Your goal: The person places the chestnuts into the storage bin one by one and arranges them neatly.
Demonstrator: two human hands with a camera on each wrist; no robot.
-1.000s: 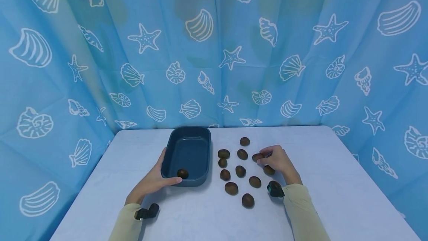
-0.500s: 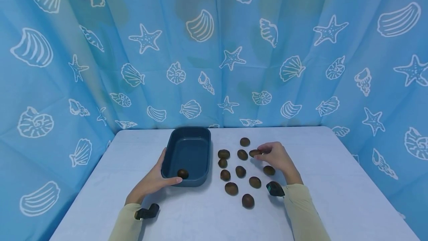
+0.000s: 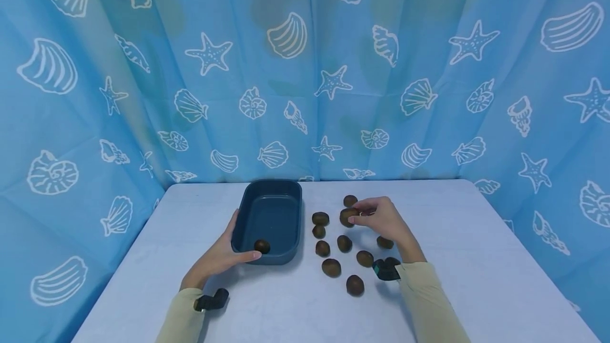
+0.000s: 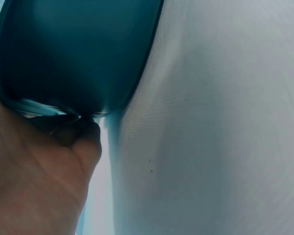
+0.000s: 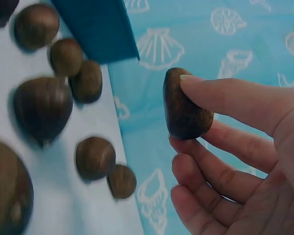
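In the head view my left hand holds the dark blue rectangular container, its thumb over the near rim and its fingers along the left side, partly hidden. One kiwi lies inside at the near end. My right hand pinches another kiwi between thumb and fingers. The right wrist view shows that held kiwi raised off the table, the lower fingers curled beneath without touching it. Several loose kiwis lie about, including one nearest the front and one at the back.
The white table ends at a blue curtain printed with shells and starfish. Other kiwis are spread between the container and my right forearm. Both wrists carry small black cameras.
My right hand has lifted the kiwi from the right side of the group and moved it left and up, over another kiwi. My left hand and the container have stayed in place.
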